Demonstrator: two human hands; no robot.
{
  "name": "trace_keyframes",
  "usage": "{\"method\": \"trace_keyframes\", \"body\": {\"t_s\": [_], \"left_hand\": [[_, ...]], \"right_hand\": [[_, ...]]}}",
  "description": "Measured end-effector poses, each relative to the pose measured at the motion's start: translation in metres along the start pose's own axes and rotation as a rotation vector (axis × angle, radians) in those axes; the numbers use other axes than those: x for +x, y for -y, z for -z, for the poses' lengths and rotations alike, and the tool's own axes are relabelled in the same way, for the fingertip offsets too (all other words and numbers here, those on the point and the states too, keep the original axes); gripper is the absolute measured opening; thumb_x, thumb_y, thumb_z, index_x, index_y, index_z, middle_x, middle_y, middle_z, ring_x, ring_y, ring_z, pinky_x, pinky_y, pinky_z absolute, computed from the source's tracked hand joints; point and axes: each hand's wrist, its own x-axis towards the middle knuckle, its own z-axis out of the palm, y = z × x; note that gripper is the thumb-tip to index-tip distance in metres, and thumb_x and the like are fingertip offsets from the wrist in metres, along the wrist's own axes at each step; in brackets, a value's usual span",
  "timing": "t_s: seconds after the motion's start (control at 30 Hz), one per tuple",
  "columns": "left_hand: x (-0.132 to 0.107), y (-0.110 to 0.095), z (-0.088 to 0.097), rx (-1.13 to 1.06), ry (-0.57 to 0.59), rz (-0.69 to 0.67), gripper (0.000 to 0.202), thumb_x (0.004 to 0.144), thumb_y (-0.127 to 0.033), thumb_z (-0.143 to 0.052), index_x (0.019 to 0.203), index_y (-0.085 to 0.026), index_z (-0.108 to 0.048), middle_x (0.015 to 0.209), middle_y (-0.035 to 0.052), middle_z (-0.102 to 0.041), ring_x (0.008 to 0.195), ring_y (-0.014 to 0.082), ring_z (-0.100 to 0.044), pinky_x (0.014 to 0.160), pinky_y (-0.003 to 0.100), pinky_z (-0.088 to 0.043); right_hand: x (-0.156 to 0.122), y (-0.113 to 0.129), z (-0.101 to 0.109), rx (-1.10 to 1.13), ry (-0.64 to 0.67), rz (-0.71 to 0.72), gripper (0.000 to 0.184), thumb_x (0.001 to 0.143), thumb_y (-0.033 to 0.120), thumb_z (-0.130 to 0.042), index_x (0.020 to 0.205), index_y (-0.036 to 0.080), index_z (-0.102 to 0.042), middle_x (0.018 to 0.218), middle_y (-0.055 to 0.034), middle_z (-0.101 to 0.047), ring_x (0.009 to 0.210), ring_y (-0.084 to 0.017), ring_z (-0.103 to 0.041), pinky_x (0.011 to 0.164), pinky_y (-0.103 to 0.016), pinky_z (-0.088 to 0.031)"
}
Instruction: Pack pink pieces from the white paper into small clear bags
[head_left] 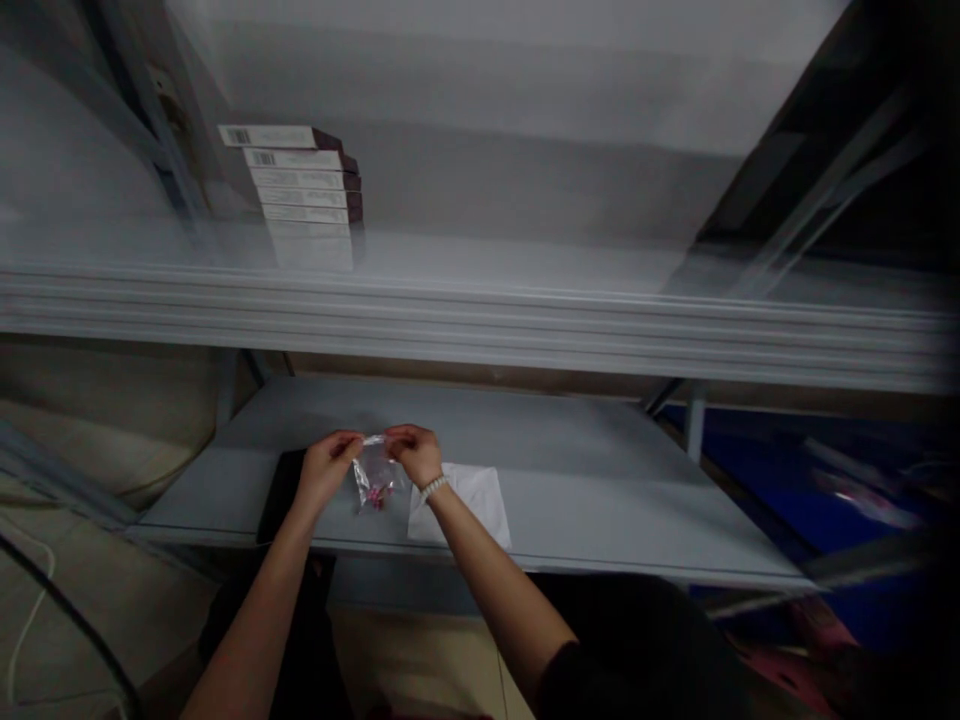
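Note:
A small clear plastic bag [375,466] with tiny pink pieces at its bottom hangs between my two hands above the lower grey shelf. My left hand [330,462] pinches the bag's upper left corner. At the upper right corner, my right hand [416,452] grips the same bag, a pale beaded bracelet round its wrist. Beneath my right wrist lies a flat white sheet or packet [469,505]; I cannot tell which. Close to my left forearm rests a black flat object [280,497], partly hidden by the arm.
A higher shelf [480,325] crosses in front, with a stack of thin white boxes [306,188] at its left. Metal posts [696,425] flank the lower shelf [585,470]. Plastic-wrapped items lie on a blue surface [780,460] at right. Cables [71,600] run at lower left.

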Motion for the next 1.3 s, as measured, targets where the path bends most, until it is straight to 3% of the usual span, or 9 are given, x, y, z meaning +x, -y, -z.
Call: {"method": "trace_keyframes", "body": {"t_s": [0.1,0.23,0.53,0.73,0.9,1.0,1.1,1.17,1.3], "left_hand": [[0.027,0.024,-0.011,0.084,0.005,0.015,0.027,0.085,-0.036,-0.053,0.09,-0.013,-0.066,0.08,0.005,-0.071,0.064,0.0151,-0.066,0.062,0.027,-0.052],[0.043,0.047,-0.019,0.225,0.072,0.01,0.023,0.088,-0.034,-0.057,0.088,-0.012,-0.063,0.081,0.0023,-0.067,0.072,0.014,-0.065,0.072,0.033,-0.053],[0.021,0.046,0.0,0.431,-0.027,-0.047,0.028,0.083,-0.029,-0.058,0.108,-0.017,-0.062,0.101,0.0083,-0.07,0.089,0.0206,-0.066,0.083,0.033,-0.05],[-0.074,0.026,0.037,0.466,-0.298,-0.074,0.036,0.083,-0.035,-0.049,0.111,-0.016,-0.06,0.104,0.0107,-0.067,0.099,0.0263,-0.062,0.09,0.04,-0.046],[-0.188,0.025,0.032,0.378,-0.399,-0.144,0.027,0.081,-0.035,-0.05,0.098,-0.019,-0.064,0.095,0.0078,-0.067,0.092,0.0256,-0.062,0.09,0.041,-0.047],[-0.242,0.016,0.002,0.154,-0.191,-0.11,0.026,0.08,-0.033,-0.05,0.098,-0.019,-0.062,0.097,0.0083,-0.067,0.09,0.0245,-0.063,0.088,0.041,-0.048],[-0.294,-0.018,-0.047,-0.074,0.276,0.036,0.03,0.078,-0.024,-0.046,0.103,-0.017,-0.06,0.1,0.0088,-0.068,0.096,0.0222,-0.064,0.092,0.039,-0.047],[-0.331,-0.049,-0.086,-0.158,0.676,0.094,0.032,0.074,-0.014,-0.044,0.1,-0.015,-0.063,0.102,0.0094,-0.069,0.095,0.0199,-0.064,0.087,0.034,-0.049],[-0.394,-0.105,-0.154,-0.19,0.994,0.024,0.032,0.057,-0.009,-0.059,0.087,-0.017,-0.069,0.083,0.005,-0.073,0.072,0.0212,-0.067,0.067,0.031,-0.052]], "right_hand": [[0.023,-0.012,-0.004,-0.068,-0.016,-0.007,0.022,0.066,0.007,-0.059,0.082,0.016,-0.071,0.074,-0.0034,-0.073,0.062,-0.016,-0.067,0.062,-0.027,-0.055],[0.006,-0.023,0.018,-0.125,-0.071,0.045,0.022,0.071,0.013,-0.056,0.086,0.018,-0.071,0.088,-0.0052,-0.074,0.079,-0.019,-0.068,0.078,-0.031,-0.054],[-0.114,-0.042,0.162,-0.208,-0.299,0.038,0.03,0.077,0.035,-0.051,0.089,0.014,-0.068,0.096,-0.0142,-0.071,0.089,-0.026,-0.066,0.081,-0.041,-0.052],[-0.237,-0.062,0.255,-0.73,-0.73,0.24,0.031,0.078,0.036,-0.05,0.092,0.016,-0.068,0.094,-0.0126,-0.068,0.096,-0.029,-0.057,0.09,-0.047,-0.042],[-0.327,-0.09,0.265,-0.475,-0.865,0.064,0.042,0.073,0.044,-0.058,0.102,0.015,-0.066,0.101,-0.0115,-0.068,0.095,-0.028,-0.06,0.087,-0.041,-0.044],[-0.347,-0.095,0.256,-0.229,-0.969,-0.013,0.044,0.069,0.045,-0.062,0.099,0.014,-0.068,0.098,-0.011,-0.069,0.091,-0.027,-0.062,0.081,-0.037,-0.046],[-0.346,-0.097,0.251,-0.118,-1.122,-0.018,0.04,0.068,0.042,-0.06,0.094,0.012,-0.07,0.09,-0.0099,-0.071,0.084,-0.025,-0.062,0.074,-0.033,-0.047],[-0.34,-0.1,0.251,-0.189,-1.203,-0.014,0.039,0.071,0.04,-0.054,0.093,0.011,-0.069,0.085,-0.0101,-0.07,0.077,-0.024,-0.062,0.07,-0.032,-0.047],[-0.328,-0.105,0.249,-0.416,-1.213,-0.007,0.034,0.067,0.034,-0.051,0.084,0.011,-0.07,0.077,-0.0117,-0.067,0.075,-0.027,-0.058,0.072,-0.038,-0.044]]}}
